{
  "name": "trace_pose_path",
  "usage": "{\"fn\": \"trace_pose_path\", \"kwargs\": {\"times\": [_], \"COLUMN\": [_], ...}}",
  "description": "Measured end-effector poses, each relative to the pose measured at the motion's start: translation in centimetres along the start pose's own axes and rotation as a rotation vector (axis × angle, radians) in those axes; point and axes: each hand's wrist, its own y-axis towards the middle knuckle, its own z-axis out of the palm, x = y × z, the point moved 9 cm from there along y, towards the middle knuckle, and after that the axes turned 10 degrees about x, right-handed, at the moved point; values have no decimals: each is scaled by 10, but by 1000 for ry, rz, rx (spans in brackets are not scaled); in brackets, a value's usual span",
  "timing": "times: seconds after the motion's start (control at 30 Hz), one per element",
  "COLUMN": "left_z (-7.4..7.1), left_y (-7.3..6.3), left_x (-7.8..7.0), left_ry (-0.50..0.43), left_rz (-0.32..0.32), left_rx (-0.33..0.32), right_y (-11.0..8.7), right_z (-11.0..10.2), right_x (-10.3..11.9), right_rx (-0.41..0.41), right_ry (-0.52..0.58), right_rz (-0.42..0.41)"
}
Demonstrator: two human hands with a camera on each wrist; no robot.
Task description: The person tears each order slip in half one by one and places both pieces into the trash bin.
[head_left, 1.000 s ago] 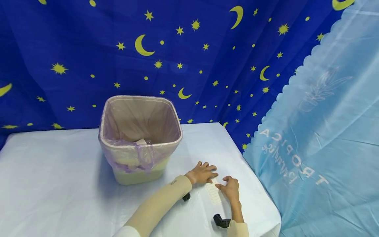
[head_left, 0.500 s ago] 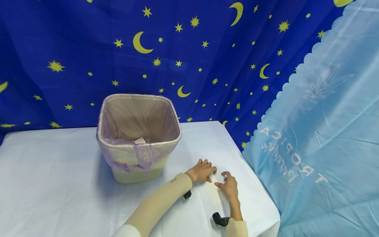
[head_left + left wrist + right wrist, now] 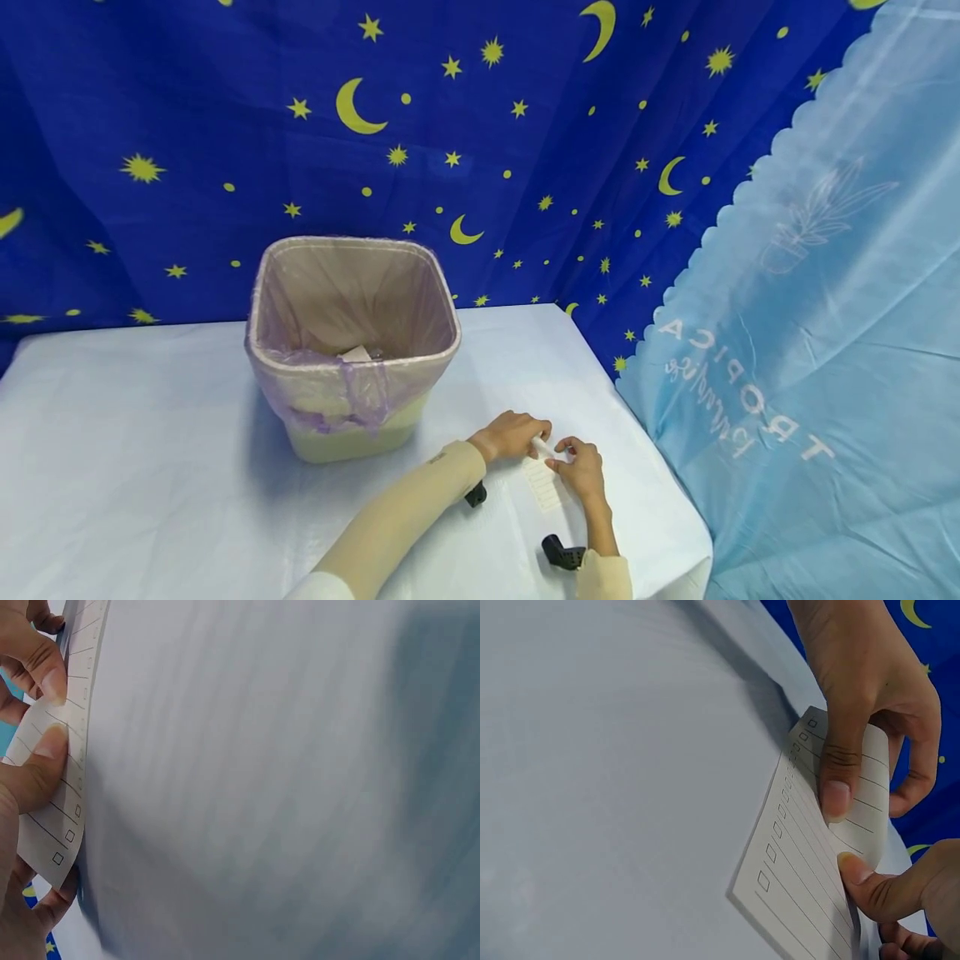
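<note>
A narrow white checklist notepad, ruled with lines and small boxes, lies on the table. My left hand pinches its far end, with the thumb on top and a finger beneath in the left wrist view. There the paper is raised and bent. A curled part of the paper also shows in the right wrist view. My right hand holds the pad's right edge, its thumb on the paper and its other fingers bent beyond the edge, partly hidden.
A pale bin with a purple plastic liner stands left of the hands. Something white lies inside it. A blue curtain hangs behind the white-covered table, and a light blue curtain hangs at the right.
My left fingers, spread over the pad's far end before, have curled and now grip it. That end has lifted and bent up. My right hand has stayed close to the pad's right edge.
</note>
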Motion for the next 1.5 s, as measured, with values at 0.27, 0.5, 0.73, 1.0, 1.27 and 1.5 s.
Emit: {"fn": "trace_pose_path", "kwargs": {"times": [0.27, 0.5, 0.73, 1.0, 1.27, 1.5], "left_z": [-1, -12, -17, -28, -53, -65], "left_y": [-13, -25, -41, -63, -85, -122], "left_x": [8, 18, 27, 33, 27, 27], "left_ry": [-72, -73, -143, -185, -137, -212], "left_rz": [-39, -100, -128, -159, -192, -297], "left_rx": [10, -44, -60, -116, -223, -231], "right_y": [5, 7, 6, 5, 4, -5], "right_z": [13, 16, 21, 20, 11, 16], "right_x": [2, 16, 33, 60, 90, 119], "right_rx": [92, 119, 166, 178, 183, 248], "right_ry": [117, 155, 131, 143, 83, 59], "right_rz": [-2, -63, -97, -190, -287, -335]}}
